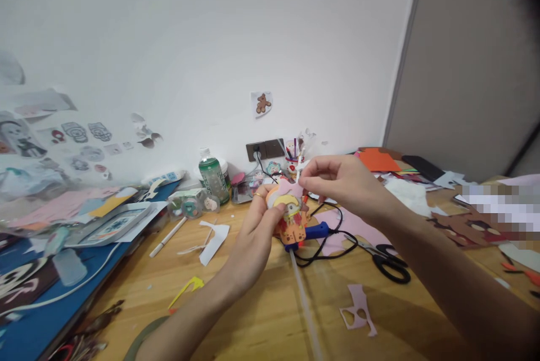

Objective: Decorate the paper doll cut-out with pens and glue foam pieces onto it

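Figure (pixel 291 216): a small foam cut-out character, orange and pink with a yellow face, being held just above the table (pixel 261 299) near its middle. The left hand (pixel 257 231) is gripping it from the left side, thumb lying across the front; the right hand (pixel 341 181) is pinching a pale pink piece at its top edge between thumb and forefinger. It is looking light, thin and bendy, layered from soft sheet; it would likely crease or tear at glued joints, so holding it by the body edges, away from the small trim, seems safest. A glue gun (pixel 314 231) with a blue body is lying just behind it, its black cord (pixel 324 251) looping over the wood and a clear glue stick (pixel 304 299) running toward the viewer. Black-handled scissors (pixel 386 260) are resting to the right, near pink scraps (pixel 358 307). A green bottle (pixel 214 178) is standing by the wall (pixel 211 40), beside a white pen (pixel 167 237) and paper offcuts.
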The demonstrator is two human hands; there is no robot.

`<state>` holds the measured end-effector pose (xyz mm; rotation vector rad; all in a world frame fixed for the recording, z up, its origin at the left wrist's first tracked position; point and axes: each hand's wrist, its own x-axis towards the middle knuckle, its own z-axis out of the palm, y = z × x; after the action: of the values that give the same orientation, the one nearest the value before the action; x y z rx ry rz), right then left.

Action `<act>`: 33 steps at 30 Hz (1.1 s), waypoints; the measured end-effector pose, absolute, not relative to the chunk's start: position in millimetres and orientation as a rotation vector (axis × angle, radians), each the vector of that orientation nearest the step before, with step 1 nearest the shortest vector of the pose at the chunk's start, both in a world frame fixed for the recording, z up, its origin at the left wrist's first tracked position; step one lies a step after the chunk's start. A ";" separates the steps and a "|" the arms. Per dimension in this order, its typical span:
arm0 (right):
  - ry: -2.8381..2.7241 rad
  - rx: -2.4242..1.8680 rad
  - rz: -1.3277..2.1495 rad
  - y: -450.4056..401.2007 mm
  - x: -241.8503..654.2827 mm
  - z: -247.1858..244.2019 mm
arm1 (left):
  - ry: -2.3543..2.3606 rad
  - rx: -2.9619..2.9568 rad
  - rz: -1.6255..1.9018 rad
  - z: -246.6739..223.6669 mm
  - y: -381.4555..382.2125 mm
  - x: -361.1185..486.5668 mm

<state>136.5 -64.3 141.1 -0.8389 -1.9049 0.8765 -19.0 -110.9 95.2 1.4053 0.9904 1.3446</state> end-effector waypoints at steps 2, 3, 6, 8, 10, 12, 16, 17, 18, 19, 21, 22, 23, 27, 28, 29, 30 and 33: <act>-1.906 -0.830 0.886 -64.2 136.4 140.9 | 1.009 1.404 1.360 93.7 -109.7 -19.4; -1.903 -0.830 0.891 -64.3 136.3 141.1 | 1.014 1.399 1.371 93.1 -109.2 -19.3; -1.898 -0.841 0.895 -65.5 135.4 142.4 | 0.983 1.368 1.411 92.3 -108.9 -17.2; -1.902 -0.849 0.897 -66.6 134.9 143.2 | 0.955 1.347 1.441 92.9 -109.5 -15.1; -1.904 -0.850 0.898 -67.3 134.5 143.7 | 0.965 1.344 1.473 93.8 -110.1 -13.8; -1.898 -0.848 0.896 -67.6 134.1 143.7 | 0.997 1.362 1.501 94.6 -110.3 -13.5; -1.884 -0.843 0.912 -67.3 133.3 143.3 | 1.005 1.403 1.501 95.1 -109.6 -14.4; -1.881 -0.841 0.913 -67.3 133.2 143.2 | 1.001 1.407 1.496 95.0 -109.3 -14.6; -1.879 -0.837 0.912 -67.2 133.0 143.2 | 0.999 1.409 1.493 94.9 -109.0 -14.6; -1.877 -0.833 0.908 -67.3 132.9 143.3 | 0.998 1.410 1.493 94.8 -108.8 -14.6; -1.878 -0.825 0.899 -67.5 132.7 143.7 | 0.998 1.413 1.497 94.8 -108.3 -14.7; -1.881 -0.825 0.894 -67.7 132.6 143.9 | 0.994 1.414 1.498 94.9 -108.2 -14.8; -1.884 -0.825 0.890 -67.7 132.6 144.2 | 0.987 1.412 1.502 95.1 -108.0 -14.9; -1.896 -0.812 0.893 -66.7 132.7 143.1 | 0.913 1.367 1.513 96.5 -107.5 -15.4; -1.914 -0.808 0.901 -66.3 132.8 142.1 | 0.893 1.350 1.518 96.8 -107.4 -15.3; -1.944 -0.806 0.906 -65.9 132.9 141.1 | 0.879 1.335 1.528 97.2 -107.3 -15.3; -1.981 -0.805 0.905 -65.6 133.0 140.0 | 0.872 1.321 1.539 97.5 -107.3 -15.1; -2.060 -0.815 0.873 -65.4 133.0 137.8 | 0.870 1.285 1.559 98.5 -107.4 -14.8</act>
<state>133.0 -65.4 137.8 -0.8151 -2.0598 0.8726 -14.8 -107.4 98.5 1.2853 0.8696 1.5587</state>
